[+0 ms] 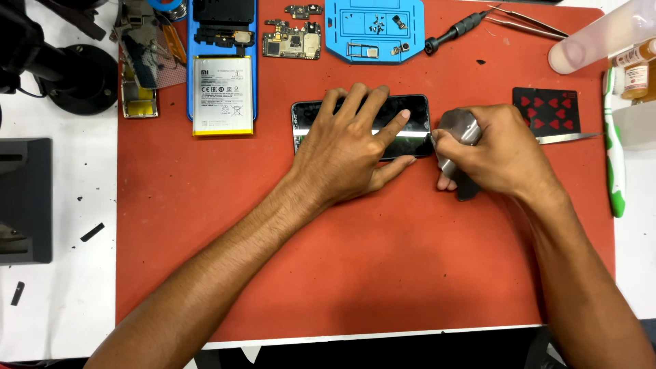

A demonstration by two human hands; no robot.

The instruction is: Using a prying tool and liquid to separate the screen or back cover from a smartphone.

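Note:
A black phone screen point(417, 113) lies flat on the red mat point(383, 273). My left hand point(352, 140) rests palm-down on it with fingers spread, pressing it against the mat. Just right of the phone, my right hand point(502, 154) is closed around a thin shiny metal tool point(459, 126) whose edge meets the phone's right end. Much of the screen is hidden under my left hand.
A phone back with a white battery point(222, 92) lies at the back left, circuit boards point(292, 41) and a blue parts tray point(374, 31) behind the phone. A screwdriver point(454, 31), tweezers point(526, 20), a playing card point(547, 109), a blade point(567, 138), bottles point(635, 68) and a green toothbrush point(615, 157) sit at the right.

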